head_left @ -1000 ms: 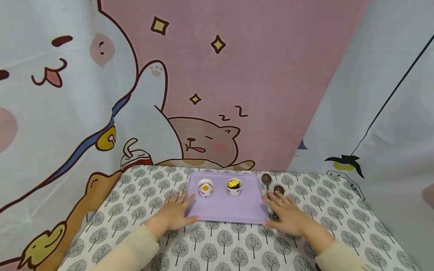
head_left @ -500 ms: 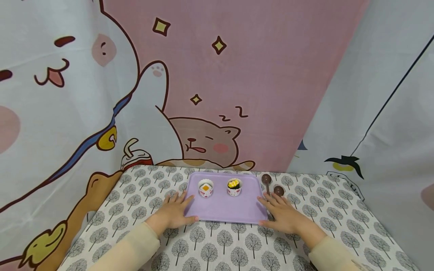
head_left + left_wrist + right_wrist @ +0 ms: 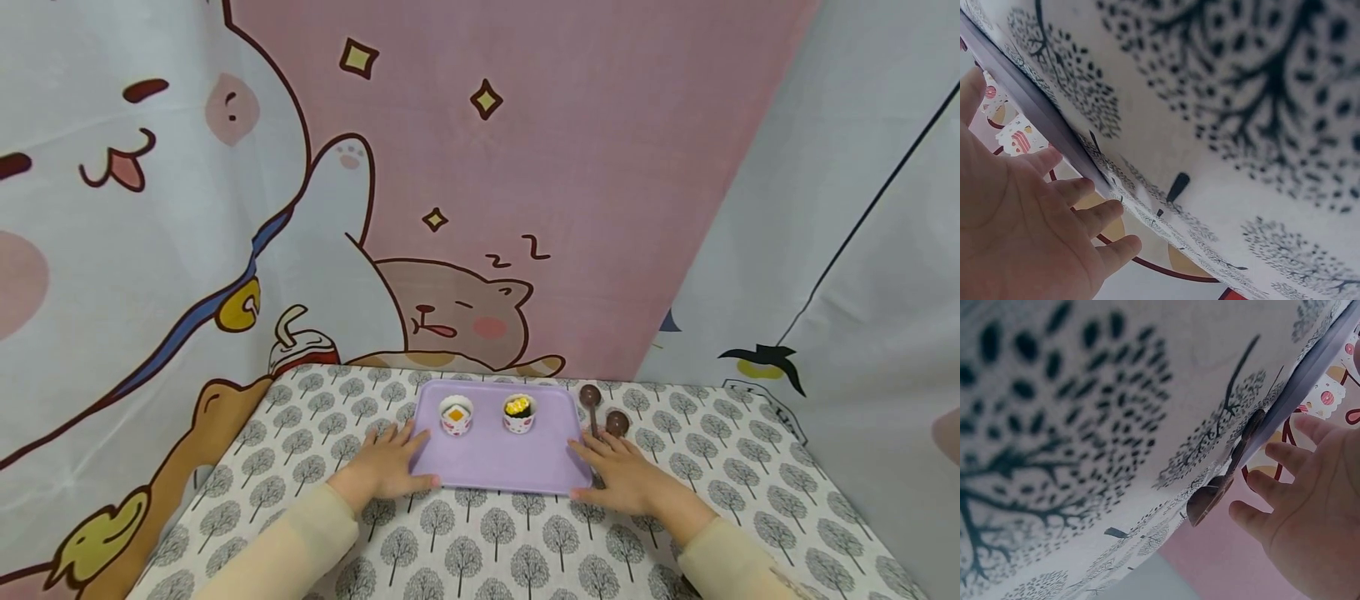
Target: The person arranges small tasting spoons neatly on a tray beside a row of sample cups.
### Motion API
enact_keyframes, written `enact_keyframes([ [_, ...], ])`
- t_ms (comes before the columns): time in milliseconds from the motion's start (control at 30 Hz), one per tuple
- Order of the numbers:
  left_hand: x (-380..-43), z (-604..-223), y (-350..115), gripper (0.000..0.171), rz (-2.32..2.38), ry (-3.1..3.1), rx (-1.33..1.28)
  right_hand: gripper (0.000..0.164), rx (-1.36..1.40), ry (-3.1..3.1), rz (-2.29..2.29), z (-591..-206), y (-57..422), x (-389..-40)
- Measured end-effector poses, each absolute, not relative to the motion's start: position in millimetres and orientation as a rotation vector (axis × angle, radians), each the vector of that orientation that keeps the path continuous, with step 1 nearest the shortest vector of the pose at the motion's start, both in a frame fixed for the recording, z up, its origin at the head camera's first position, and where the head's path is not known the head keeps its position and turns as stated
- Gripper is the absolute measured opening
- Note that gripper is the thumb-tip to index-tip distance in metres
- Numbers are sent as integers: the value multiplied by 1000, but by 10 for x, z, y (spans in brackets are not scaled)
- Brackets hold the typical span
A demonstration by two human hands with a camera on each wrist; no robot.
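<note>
A light purple tray [image 3: 491,462] lies on the table. Toward its left stands a small patterned paper cup [image 3: 456,427] holding a white piece topped with an orange square. Farther right, a matching cup [image 3: 519,424] holds a dark piece with yellow topping. My left hand [image 3: 384,467], fingers spread, is at the tray's left front corner. Over the right front corner is my right hand [image 3: 624,475], likewise spread and overlapping the edge. In both wrist views the palms and straight fingers show beside the tray's rim [image 3: 1054,119], gripping nothing.
Two brown spoons [image 3: 590,397] lie to the right of the tray, their handles partly hidden by the right hand. A tree-print cloth [image 3: 495,533] covers the table. Behind it hangs a cartoon-printed curtain [image 3: 600,167].
My right hand has shifted slightly left, so its fingers now overlap the tray's right edge. The left hand, tray and cups stay nearly where they were.
</note>
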State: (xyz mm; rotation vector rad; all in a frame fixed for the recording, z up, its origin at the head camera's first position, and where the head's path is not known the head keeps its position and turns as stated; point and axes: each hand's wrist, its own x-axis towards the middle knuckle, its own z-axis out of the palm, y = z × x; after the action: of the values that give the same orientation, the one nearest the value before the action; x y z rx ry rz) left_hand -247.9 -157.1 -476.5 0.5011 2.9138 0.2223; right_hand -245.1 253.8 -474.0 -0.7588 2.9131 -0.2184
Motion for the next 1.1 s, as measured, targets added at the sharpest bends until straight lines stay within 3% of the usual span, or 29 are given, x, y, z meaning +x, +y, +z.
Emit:
enact_keyframes([
  [1100,-2564,-4758,-1691,98,249,2928,565,96,-677,2915,-243,-4777,2544,-2534],
])
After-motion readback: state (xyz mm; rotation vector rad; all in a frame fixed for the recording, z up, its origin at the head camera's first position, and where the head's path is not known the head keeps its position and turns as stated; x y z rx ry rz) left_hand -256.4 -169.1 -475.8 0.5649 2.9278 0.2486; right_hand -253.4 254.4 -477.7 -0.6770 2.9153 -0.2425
